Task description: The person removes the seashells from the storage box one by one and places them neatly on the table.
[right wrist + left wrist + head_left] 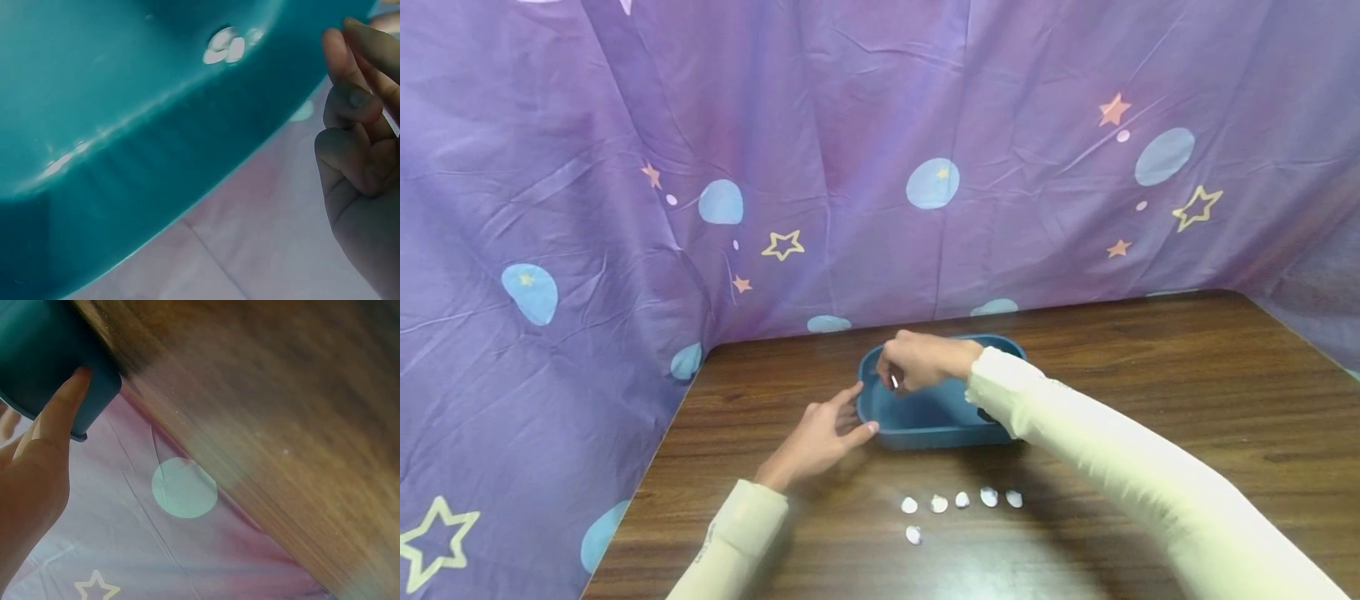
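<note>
A blue-green basin [947, 437] stands on the table toward the back. My left hand [820, 437] rests against the basin's left end, thumb and fingers spread along its rim; in the left wrist view a fingertip [81, 378] touches the outer wall. Inside the basin's left part, my right hand [917, 358] has its fingers curled, with a small white shell [894, 382] showing at the fingertips, mostly hidden. The right wrist view shows thumb and finger together and a few white shells [225, 47] on the basin floor.
In front of the basin, several white shells [962, 500] lie in a row on the wooden table [1150, 392]. One more shell [913, 535] lies below the row's left end. A purple patterned cloth [850, 125] hangs behind the table and at its sides.
</note>
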The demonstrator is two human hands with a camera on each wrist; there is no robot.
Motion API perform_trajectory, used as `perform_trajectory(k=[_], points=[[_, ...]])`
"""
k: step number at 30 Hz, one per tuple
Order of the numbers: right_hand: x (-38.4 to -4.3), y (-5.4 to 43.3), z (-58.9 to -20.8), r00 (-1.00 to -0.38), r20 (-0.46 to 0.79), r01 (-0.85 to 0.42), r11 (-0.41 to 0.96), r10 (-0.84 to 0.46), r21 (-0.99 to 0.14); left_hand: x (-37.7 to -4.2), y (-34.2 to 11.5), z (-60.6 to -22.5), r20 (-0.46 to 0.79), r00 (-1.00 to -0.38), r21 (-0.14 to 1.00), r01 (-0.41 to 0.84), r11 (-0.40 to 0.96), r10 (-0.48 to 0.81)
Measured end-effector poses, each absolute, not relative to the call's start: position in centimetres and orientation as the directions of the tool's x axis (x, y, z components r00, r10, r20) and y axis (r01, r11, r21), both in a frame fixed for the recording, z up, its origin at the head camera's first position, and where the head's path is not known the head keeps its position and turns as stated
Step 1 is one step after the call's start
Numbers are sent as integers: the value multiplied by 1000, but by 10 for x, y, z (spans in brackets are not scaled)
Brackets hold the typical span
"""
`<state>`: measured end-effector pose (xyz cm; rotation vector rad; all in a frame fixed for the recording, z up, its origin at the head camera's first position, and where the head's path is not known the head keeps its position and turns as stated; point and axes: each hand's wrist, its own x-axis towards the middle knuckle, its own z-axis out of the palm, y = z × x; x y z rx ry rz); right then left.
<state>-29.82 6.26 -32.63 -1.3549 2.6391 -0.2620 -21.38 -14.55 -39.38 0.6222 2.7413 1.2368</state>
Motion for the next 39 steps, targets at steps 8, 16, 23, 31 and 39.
perform_trajectory(k=[8,16,23,31,39], points=[[-315,62,-340,-612,-128,-780,623,-780,-63,-214,-146,-394,98,-913,734,335,591,396],[-326,67,-359,-663,-149,-742,670,-734,4,-214,-146,-398,87,-909,729,336,597,407],[-330,65,-364,-704,-167,-698,716,-690,-19,-213,-146,-398,68,-915,727,319,608,398],[-329,63,-363,-705,-179,-694,720,-686,-22,-212,-147,-395,67,-918,716,316,622,390],[-331,60,-368,-702,-192,-693,720,-686,-40,-214,-147,-395,77,-916,729,322,605,394]])
